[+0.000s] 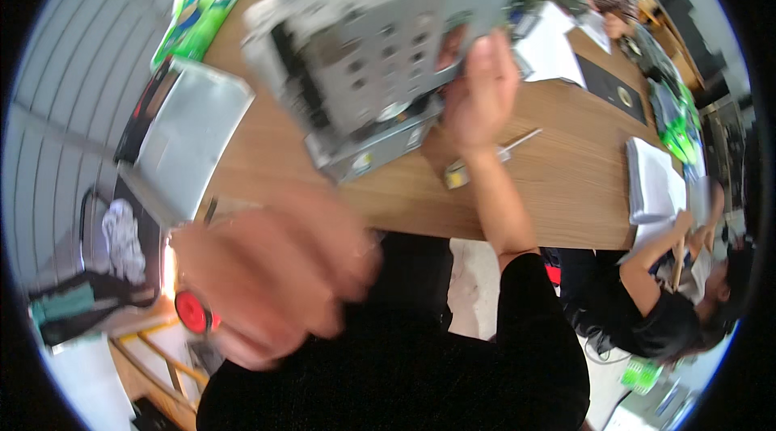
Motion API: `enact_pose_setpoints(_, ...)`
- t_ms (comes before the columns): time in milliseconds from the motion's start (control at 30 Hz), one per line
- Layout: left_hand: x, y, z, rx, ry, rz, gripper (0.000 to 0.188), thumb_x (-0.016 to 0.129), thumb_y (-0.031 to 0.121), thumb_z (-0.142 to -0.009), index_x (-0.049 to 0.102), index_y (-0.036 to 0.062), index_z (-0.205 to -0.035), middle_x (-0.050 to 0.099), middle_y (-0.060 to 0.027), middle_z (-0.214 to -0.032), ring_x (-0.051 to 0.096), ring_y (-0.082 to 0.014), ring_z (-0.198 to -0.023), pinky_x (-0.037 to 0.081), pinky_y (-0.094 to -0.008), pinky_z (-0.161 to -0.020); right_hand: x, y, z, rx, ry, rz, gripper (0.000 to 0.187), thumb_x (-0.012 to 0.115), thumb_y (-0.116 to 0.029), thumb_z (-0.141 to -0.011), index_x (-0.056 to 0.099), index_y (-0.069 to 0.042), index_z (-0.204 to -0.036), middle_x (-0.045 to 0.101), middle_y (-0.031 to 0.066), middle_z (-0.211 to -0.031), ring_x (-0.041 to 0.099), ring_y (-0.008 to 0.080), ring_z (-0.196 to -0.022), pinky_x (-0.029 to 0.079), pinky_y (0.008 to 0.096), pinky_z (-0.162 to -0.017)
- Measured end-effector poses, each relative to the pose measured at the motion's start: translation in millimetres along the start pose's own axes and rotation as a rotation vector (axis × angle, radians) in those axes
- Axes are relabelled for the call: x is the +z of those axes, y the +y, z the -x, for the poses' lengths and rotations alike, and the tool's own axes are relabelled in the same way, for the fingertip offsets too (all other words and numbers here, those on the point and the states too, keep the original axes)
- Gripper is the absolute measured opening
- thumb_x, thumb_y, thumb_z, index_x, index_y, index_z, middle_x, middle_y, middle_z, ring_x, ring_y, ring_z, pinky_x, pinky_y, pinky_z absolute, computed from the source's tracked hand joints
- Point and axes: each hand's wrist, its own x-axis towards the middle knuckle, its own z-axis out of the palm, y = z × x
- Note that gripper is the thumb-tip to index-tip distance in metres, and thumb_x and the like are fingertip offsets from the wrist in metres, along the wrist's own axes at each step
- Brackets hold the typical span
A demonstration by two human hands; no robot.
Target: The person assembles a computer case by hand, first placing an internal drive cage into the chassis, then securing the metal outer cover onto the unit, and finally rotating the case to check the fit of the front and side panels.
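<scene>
Blurred left hand (pixel 275 269), fingers curled, looms closest; whether it grips the red disc (pixel 192 311) at its edge, I cannot tell. Right hand (pixel 483 91) holds a metal case (pixel 376 67), tilted over the table (pixel 566 180). Turning it seems the step; next calls for steadiness. Its far side is hidden.

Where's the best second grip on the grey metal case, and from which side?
Probably the lower-left corner of the grey metal case, from the left: the right hand holds its right side, and the slanting lower edge brings that corner nearest the blurred left hand.
</scene>
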Motion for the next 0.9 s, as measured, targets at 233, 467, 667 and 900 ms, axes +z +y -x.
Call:
enact_pose_setpoints(233, 107.0, -14.4, 7.7, -0.093, -0.029, 1.415, 0.031, 0.049, 0.010, -0.092, 0.058, -0.0164, -0.104, 0.060, -0.0195, -0.083, 0.060, -0.0233, -0.062, 0.048, -0.0305, -0.052, 4.7, 4.2, -4.2, -0.075, 0.073, -0.098, 0.024, 0.046, -0.019, -0.100, 0.054, 0.003, -0.102, 0.057, 0.0099, -0.087, 0.051, 0.0157, -0.077, 0.042, 0.0302, -0.071)
enact_pose_setpoints(467, 85.8, -13.3, 4.0, -0.368, -0.190, 1.445, 0.021, 0.059, 0.008, -0.089, 0.057, -0.0113, -0.096, 0.054, -0.0060, -0.060, 0.052, -0.0080, -0.049, 0.037, -0.0213, -0.041, 12.5, 0.3, -3.5, -0.055, 0.098, -0.085, 0.024, 0.044, -0.020, -0.100, 0.052, 0.002, -0.100, 0.051, 0.0075, -0.087, 0.046, 0.0144, -0.080, 0.038, 0.0308, -0.077)
enact_pose_setpoints(667, 87.6, -18.4, 8.1, -0.419, -0.217, 1.581, 0.020, 0.060, 0.007, -0.089, 0.057, -0.0116, -0.096, 0.053, -0.0056, -0.059, 0.052, -0.0077, -0.049, 0.036, -0.0197, -0.041, 9.8, 1.6, -4.3, -0.079, 0.097, -0.063, 0.025, 0.044, -0.020, -0.100, 0.052, 0.003, -0.102, 0.053, 0.0081, -0.089, 0.046, 0.0145, -0.080, 0.038, 0.0302, -0.076)
enact_pose_setpoints(900, 97.7, -22.9, 7.3, -0.275, -0.120, 1.582, 0.019, 0.058, 0.005, -0.090, 0.059, -0.0128, -0.096, 0.058, -0.0102, -0.066, 0.057, -0.0112, -0.055, 0.041, -0.0215, -0.046, 8.9, 4.8, -4.9, -0.079, 0.084, -0.116, 0.024, 0.044, -0.019, -0.100, 0.053, 0.003, -0.102, 0.054, 0.0085, -0.092, 0.045, 0.0148, -0.080, 0.038, 0.0304, -0.075)
